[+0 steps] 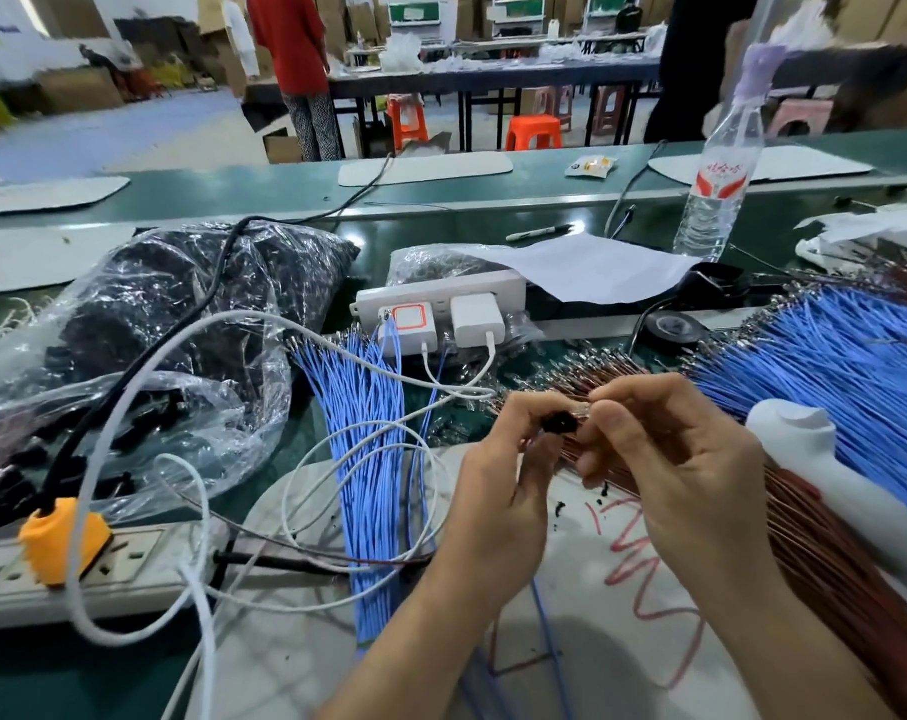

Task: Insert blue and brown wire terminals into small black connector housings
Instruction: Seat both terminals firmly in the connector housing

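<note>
My left hand (pixel 498 491) pinches a small black connector housing (pixel 560 423) between thumb and fingers. My right hand (pixel 669 454) grips a brown wire whose metal terminal (pixel 582 409) meets the housing's right side. A fan of brown wires (pixel 825 553) runs under my right hand to the lower right. One bundle of blue wires (pixel 368 459) lies left of my left hand. A larger spread of blue wires (pixel 830 366) lies at the right. A clear bag of black housings (pixel 176 324) sits at the left.
A white power strip with two chargers (pixel 441 309) stands behind the wires. A second strip with an orange plug (pixel 62 543) lies at the lower left, white cables looping over it. A water bottle (pixel 716 184), a paper sheet (pixel 586 272), black tape (pixel 672 327) and a white tool (pixel 846 485) sit nearby.
</note>
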Demonstrator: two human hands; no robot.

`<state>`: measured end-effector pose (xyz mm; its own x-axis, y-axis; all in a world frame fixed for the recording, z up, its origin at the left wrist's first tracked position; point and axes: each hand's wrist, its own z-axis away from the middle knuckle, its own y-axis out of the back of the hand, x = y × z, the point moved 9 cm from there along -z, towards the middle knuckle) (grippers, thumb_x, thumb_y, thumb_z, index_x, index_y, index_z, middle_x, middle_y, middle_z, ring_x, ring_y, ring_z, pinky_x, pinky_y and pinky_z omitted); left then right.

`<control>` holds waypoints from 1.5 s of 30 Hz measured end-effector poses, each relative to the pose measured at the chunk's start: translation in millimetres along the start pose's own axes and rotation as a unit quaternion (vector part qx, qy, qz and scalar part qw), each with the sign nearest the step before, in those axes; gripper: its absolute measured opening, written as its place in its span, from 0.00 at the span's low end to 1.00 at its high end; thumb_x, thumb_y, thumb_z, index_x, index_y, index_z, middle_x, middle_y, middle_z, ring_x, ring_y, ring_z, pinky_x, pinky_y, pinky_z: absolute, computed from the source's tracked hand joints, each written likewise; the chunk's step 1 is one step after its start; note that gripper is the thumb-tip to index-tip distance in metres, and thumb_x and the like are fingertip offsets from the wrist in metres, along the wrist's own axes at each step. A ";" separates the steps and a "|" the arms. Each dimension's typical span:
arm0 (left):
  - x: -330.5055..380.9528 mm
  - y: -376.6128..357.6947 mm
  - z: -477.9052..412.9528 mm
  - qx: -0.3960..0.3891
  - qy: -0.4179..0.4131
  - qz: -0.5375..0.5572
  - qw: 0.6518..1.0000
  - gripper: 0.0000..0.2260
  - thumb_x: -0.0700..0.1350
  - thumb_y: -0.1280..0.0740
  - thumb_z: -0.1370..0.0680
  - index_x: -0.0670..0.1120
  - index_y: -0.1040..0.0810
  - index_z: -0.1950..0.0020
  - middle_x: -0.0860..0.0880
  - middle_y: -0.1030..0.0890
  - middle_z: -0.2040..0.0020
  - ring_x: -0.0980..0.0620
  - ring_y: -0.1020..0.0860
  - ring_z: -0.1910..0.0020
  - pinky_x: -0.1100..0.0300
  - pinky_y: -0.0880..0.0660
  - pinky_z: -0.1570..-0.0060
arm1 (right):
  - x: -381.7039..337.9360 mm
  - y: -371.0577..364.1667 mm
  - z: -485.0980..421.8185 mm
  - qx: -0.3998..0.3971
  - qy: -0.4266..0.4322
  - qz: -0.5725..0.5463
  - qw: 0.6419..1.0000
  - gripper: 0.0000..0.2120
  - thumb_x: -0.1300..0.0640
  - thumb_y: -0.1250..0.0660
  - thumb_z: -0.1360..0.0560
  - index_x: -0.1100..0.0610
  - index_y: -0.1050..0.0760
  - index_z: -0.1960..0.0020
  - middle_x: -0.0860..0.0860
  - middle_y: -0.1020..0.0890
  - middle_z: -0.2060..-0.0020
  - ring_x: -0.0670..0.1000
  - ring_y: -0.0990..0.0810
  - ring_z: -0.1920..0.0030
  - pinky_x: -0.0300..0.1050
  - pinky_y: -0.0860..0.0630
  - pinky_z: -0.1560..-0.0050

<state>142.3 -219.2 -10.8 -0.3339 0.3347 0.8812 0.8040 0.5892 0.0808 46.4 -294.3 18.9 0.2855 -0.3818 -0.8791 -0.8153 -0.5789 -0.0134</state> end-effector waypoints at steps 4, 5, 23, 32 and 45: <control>-0.3 3.2 -1.5 0.006 0.004 -0.040 0.999 0.09 0.38 0.39 0.22 0.48 0.25 0.45 0.54 0.20 0.53 0.56 0.22 0.53 0.59 0.25 0.49 | -0.4 -0.7 -1.2 -0.013 0.011 0.058 0.998 0.02 0.59 0.32 0.26 0.54 0.22 0.57 0.53 0.18 0.67 0.49 0.19 0.72 0.42 0.21 0.70; -1.3 4.5 -1.6 0.008 0.007 -0.050 0.999 0.10 0.38 0.38 0.22 0.48 0.24 0.44 0.52 0.20 0.51 0.53 0.21 0.50 0.56 0.25 0.47 | 1.5 0.5 -2.0 -0.011 0.007 0.071 0.997 0.03 0.60 0.31 0.26 0.54 0.22 0.57 0.53 0.18 0.67 0.48 0.20 0.73 0.40 0.22 0.71; -14.6 0.3 -0.3 -0.031 0.074 0.002 0.997 0.09 0.40 0.28 0.27 0.53 0.19 0.52 0.58 0.16 0.60 0.63 0.19 0.61 0.71 0.26 0.60 | 48.0 1.7 -3.3 -0.070 -0.237 -0.109 0.963 0.08 0.54 0.32 0.33 0.56 0.21 0.69 0.55 0.24 0.76 0.47 0.30 0.80 0.34 0.34 0.80; -18.5 0.6 1.4 -0.029 0.074 0.008 0.997 0.07 0.42 0.27 0.27 0.54 0.20 0.55 0.52 0.15 0.60 0.55 0.17 0.59 0.61 0.21 0.56 | 50.6 2.5 -3.8 -0.073 -0.233 -0.096 0.965 0.10 0.55 0.31 0.33 0.62 0.27 0.65 0.55 0.24 0.76 0.47 0.30 0.81 0.35 0.34 0.81; -16.9 -0.9 1.3 -0.021 0.093 0.138 0.986 0.07 0.44 0.30 0.29 0.42 0.23 0.56 0.49 0.17 0.66 0.53 0.22 0.69 0.66 0.27 0.69 | 47.8 -8.6 2.0 -0.076 -0.242 -0.188 0.949 0.09 0.56 0.29 0.37 0.59 0.27 0.68 0.55 0.25 0.76 0.47 0.29 0.81 0.36 0.32 0.81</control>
<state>146.6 -224.4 -26.4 -0.0060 0.3345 0.9424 0.8729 0.4615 -0.1582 66.1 -306.2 -23.9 0.2469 0.2271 -0.9420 -0.6090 -0.7198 -0.3332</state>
